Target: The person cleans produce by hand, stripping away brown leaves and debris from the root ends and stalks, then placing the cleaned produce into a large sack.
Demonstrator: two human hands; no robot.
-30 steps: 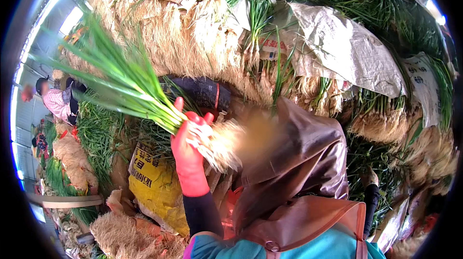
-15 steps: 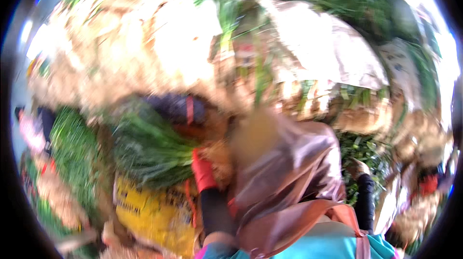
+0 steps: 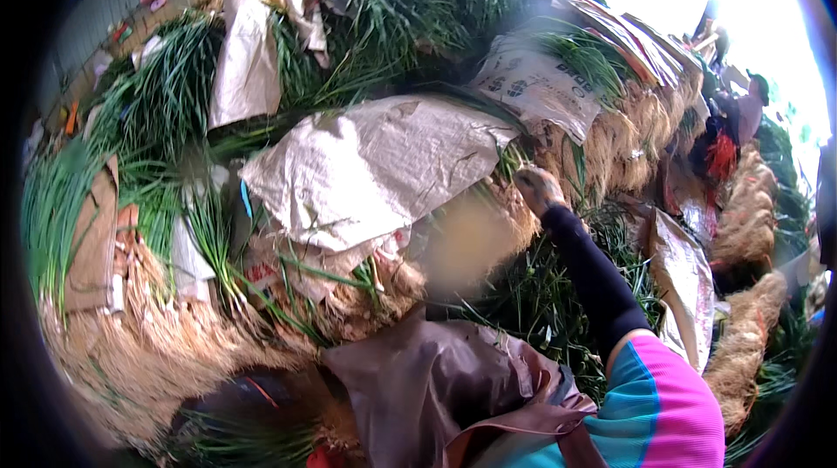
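My right hand (image 3: pixel 540 191), bare below a black sleeve, stretches forward to the right end of a white woven sack (image 3: pixel 384 167). Its fingers are bent around the spring onion stalks (image 3: pixel 514 158) showing at the sack's edge, with pale roots hanging below. Down at the lower edge, only a red sliver of my gloved left hand (image 3: pixel 324 457) shows. It sits between the green leaves and tan roots of a bunch of spring onions (image 3: pixel 248 437), which it grips; most of that hand is out of the picture.
A long heap of spring onions (image 3: pixel 174 341), roots facing me, runs across the front. More leafy greens (image 3: pixel 375 23) and a printed sack (image 3: pixel 536 84) lie behind. Dark leaves (image 3: pixel 532 293) spread beside my brown apron (image 3: pixel 445 381). A person (image 3: pixel 750 106) is at the far right.
The view has swung right and up. My right hand has moved from beside the apron, forward to the sack's edge. My left hand and its bunch have slid to the lower edge.
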